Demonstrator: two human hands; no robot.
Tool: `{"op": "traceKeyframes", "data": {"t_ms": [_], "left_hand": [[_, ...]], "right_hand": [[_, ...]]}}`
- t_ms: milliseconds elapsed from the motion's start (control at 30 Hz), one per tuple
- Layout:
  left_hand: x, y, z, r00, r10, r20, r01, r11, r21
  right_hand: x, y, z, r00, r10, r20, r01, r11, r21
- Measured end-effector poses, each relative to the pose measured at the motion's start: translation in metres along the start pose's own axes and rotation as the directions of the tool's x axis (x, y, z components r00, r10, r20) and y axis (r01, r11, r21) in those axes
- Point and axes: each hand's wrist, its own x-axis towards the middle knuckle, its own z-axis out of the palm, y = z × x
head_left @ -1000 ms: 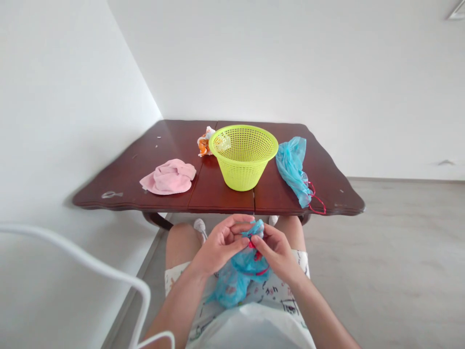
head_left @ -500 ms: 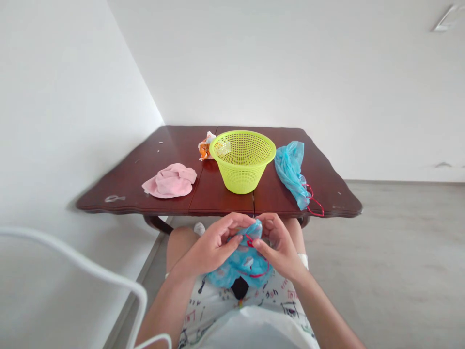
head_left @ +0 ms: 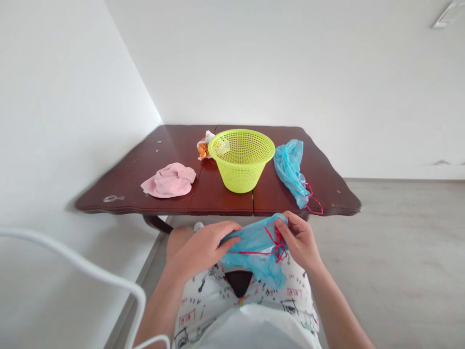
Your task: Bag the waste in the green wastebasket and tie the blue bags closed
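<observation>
Over my lap, a thin blue plastic bag (head_left: 250,247) with a red drawstring (head_left: 279,245) is stretched sideways between my hands. My left hand (head_left: 207,245) grips its left end, thumb and fingers closed on the plastic. At the other end, my right hand (head_left: 298,237) pinches the bag near the knotted or bunched red string. The bag's lower part hangs in loose folds above my patterned shorts.
On the dark wooden table (head_left: 225,203) stands a yellow-green plastic basket (head_left: 241,177). To its left lie a pink cloth (head_left: 170,180) and a crumpled orange-and-white wrapper (head_left: 203,147). Another blue bag (head_left: 289,167) with red string lies right. A white cable (head_left: 90,271) crosses the lower left.
My hands have moved apart, the right one shifting rightward. The blue bag, bunched between them before, is now spread out wider, with its red string at the right end.
</observation>
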Motion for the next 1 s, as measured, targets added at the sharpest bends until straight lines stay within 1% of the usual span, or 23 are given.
{"op": "traceKeyframes", "data": {"t_ms": [67,167,233,300,333,367,433,500,533,567,600,667,700,767,800,867,900,933,967,1000], "left_hand": [[0.000,-0.004,-0.004,0.994,-0.026,-0.106,0.032,0.998,0.062],[-0.001,-0.009,-0.014,0.963,-0.084,-0.257,0.109,0.990,0.086],[-0.003,-0.012,-0.022,0.940,-0.122,-0.320,0.147,0.988,0.052],[-0.006,-0.015,-0.029,0.927,-0.157,-0.341,0.165,0.986,-0.005],[-0.008,-0.017,-0.034,0.933,-0.180,-0.312,0.175,0.984,-0.043],[-0.010,-0.019,-0.038,0.946,-0.204,-0.253,0.188,0.978,-0.087],[-0.016,-0.026,-0.049,0.967,-0.247,-0.062,0.234,0.958,-0.166],[-0.023,-0.035,-0.061,0.955,-0.268,0.130,0.290,0.938,-0.191],[-0.026,-0.039,-0.066,0.944,-0.274,0.181,0.307,0.934,-0.186],[-0.029,-0.043,-0.071,0.940,-0.281,0.195,0.315,0.932,-0.178],[-0.030,-0.045,-0.075,0.941,-0.288,0.181,0.318,0.932,-0.173],[-0.030,-0.046,-0.077,0.956,-0.283,0.081,0.294,0.933,-0.209],[-0.029,-0.044,-0.075,0.961,-0.274,0.019,0.270,0.929,-0.254],[-0.024,-0.036,-0.066,0.962,-0.260,-0.089,0.202,0.888,-0.413],[-0.021,-0.030,-0.058,0.956,-0.264,-0.127,0.163,0.839,-0.519],[-0.013,-0.015,-0.039,0.950,-0.278,-0.145,0.093,0.693,-0.715],[-0.010,-0.007,-0.029,0.953,-0.275,-0.129,0.073,0.621,-0.780],[-0.007,0.001,-0.020,0.961,-0.259,-0.098,0.069,0.567,-0.821],[-0.004,0.009,-0.011,0.972,-0.229,-0.057,0.077,0.536,-0.841],[-0.002,0.017,-0.004,0.980,-0.196,-0.017,0.090,0.521,-0.849]], "right_hand": [[0.000,0.002,-0.004,1.000,-0.009,-0.019,0.009,0.999,-0.032],[0.002,0.002,-0.008,0.999,-0.023,-0.041,0.020,0.997,-0.071],[0.004,0.002,-0.010,0.998,-0.039,-0.051,0.033,0.995,-0.099],[0.006,0.003,-0.012,0.996,-0.062,-0.058,0.053,0.990,-0.134],[0.006,0.004,-0.014,0.996,-0.070,-0.062,0.060,0.987,-0.150],[0.007,0.005,-0.016,0.995,-0.076,-0.067,0.065,0.985,-0.163],[0.008,0.006,-0.020,0.993,-0.085,-0.078,0.070,0.982,-0.177],[0.009,0.006,-0.026,0.990,-0.105,-0.099,0.085,0.979,-0.187],[0.010,0.005,-0.029,0.986,-0.123,-0.115,0.099,0.976,-0.193],[0.011,0.004,-0.033,0.980,-0.145,-0.136,0.116,0.973,-0.200],[0.012,0.002,-0.037,0.973,-0.172,-0.156,0.137,0.968,-0.210],[0.015,-0.002,-0.042,0.955,-0.229,-0.187,0.184,0.956,-0.229],[0.014,-0.004,-0.043,0.946,-0.256,-0.199,0.205,0.948,-0.244],[0.009,-0.009,-0.039,0.912,-0.316,-0.263,0.224,0.919,-0.325],[0.003,-0.012,-0.032,0.872,-0.357,-0.334,0.219,0.896,-0.387],[-0.014,-0.017,-0.011,0.733,-0.480,-0.482,0.234,0.843,-0.484],[-0.023,-0.020,0.003,0.678,-0.532,-0.507,0.278,0.824,-0.493],[-0.031,-0.022,0.018,0.677,-0.568,-0.468,0.366,0.812,-0.455],[-0.037,-0.025,0.033,0.744,-0.574,-0.343,0.455,0.811,-0.369],[-0.041,-0.026,0.047,0.825,-0.540,-0.165,0.491,0.830,-0.264]]}}
